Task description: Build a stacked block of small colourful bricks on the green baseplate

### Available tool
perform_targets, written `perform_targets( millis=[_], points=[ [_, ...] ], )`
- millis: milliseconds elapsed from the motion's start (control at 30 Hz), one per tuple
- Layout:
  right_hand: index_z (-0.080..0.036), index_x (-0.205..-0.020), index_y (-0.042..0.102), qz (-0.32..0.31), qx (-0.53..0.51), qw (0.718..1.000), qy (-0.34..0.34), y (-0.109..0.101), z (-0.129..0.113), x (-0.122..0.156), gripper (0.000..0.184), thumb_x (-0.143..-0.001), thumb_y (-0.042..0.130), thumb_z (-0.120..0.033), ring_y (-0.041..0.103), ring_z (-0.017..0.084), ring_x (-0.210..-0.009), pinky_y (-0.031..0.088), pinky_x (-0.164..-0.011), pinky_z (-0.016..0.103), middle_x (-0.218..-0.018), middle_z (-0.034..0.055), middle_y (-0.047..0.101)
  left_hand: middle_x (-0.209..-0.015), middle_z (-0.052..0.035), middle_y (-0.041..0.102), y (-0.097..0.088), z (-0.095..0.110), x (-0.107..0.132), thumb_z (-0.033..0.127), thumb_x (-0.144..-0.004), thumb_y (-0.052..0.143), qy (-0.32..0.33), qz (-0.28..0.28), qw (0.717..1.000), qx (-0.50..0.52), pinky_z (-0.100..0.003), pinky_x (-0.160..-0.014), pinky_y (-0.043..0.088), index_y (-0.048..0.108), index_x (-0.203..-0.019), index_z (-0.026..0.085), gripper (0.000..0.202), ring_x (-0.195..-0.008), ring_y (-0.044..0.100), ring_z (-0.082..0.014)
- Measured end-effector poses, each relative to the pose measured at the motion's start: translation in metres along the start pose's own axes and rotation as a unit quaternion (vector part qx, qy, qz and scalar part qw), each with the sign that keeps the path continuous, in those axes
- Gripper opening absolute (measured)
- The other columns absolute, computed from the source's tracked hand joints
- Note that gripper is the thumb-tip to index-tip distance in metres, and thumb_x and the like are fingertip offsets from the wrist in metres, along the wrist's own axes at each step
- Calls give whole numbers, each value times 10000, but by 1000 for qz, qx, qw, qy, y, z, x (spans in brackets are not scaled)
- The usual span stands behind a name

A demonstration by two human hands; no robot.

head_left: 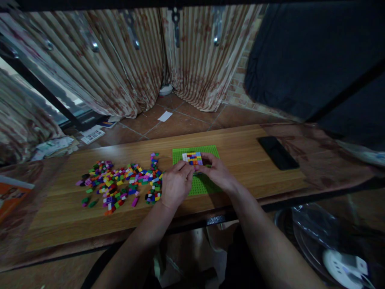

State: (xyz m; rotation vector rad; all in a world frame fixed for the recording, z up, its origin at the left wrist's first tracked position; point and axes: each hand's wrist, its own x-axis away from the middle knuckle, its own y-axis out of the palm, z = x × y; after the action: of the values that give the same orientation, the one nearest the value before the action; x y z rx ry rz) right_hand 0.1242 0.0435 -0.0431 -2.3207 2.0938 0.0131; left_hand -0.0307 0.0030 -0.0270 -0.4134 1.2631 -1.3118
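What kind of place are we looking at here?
Probably a room in a home: patterned curtains hang to a tiled floor, and loose toy bricks lie on a low wooden table beside a green baseplate.

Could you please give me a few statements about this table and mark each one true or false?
1. The left hand and the right hand are both at the small brick build. True.
2. The brick build is all one colour. False: it shows several colours, white, yellow and red among them.
3. Loose bricks lie spread to the left of the green baseplate. True.
4. The green baseplate is round. False: it has straight edges and corners.
5. A flat black device lies on the wooden tabletop, right of the green baseplate. True.
6. The right hand is touching the flat black device. False: the two are well apart.
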Motion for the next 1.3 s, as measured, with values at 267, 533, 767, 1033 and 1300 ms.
perform_targets(
  millis=[267,533,767,1033,1300],
  points=[
    [-213,-980,647,-13,-17,999,37,2,-4,-1,392,-611,773,-247,653,200,-880,496,-898,418,-964,42,716,-855,-17,677,-4,-4,0,282,-871,611,-46,10,999,21,-257,-702,462,677,-857,206,101,-800,629,-154],
    [-202,-1004,642,0,24,1000,9,3,4,-4,393,-626,749,-212,652,208,-912,491,-916,418,-1004,55,711,-880,-44,653,-3,2,2,266,-931,485,-8,-20,997,-75,-288,-709,454,673,-822,204,226,-825,597,-179],
    [-213,-1005,668,10,7,999,46,2,-2,-2,413,-615,780,-289,661,203,-897,515,-854,386,-977,42,727,-954,-50,655,-7,3,6,236,-922,484,-17,-23,998,-58,-289,-759,485,661,-930,198,181,-873,607,-184],
    [-194,-762,673,192,-94,972,95,-11,-12,-11,337,-624,740,-494,623,154,-721,459,-555,238,-837,46,714,-913,-42,689,-36,-30,1,178,-868,502,-131,39,991,8,-269,-750,506,685,-932,200,196,-788,649,-165],
    [-186,-710,663,244,-136,958,68,-3,-8,-18,260,-612,735,-416,572,105,-597,419,-523,217,-751,29,702,-952,-53,743,-60,-76,3,161,-830,498,-216,-89,971,-56,-291,-786,515,728,-953,211,265,-853,687,-203]
  ],
)
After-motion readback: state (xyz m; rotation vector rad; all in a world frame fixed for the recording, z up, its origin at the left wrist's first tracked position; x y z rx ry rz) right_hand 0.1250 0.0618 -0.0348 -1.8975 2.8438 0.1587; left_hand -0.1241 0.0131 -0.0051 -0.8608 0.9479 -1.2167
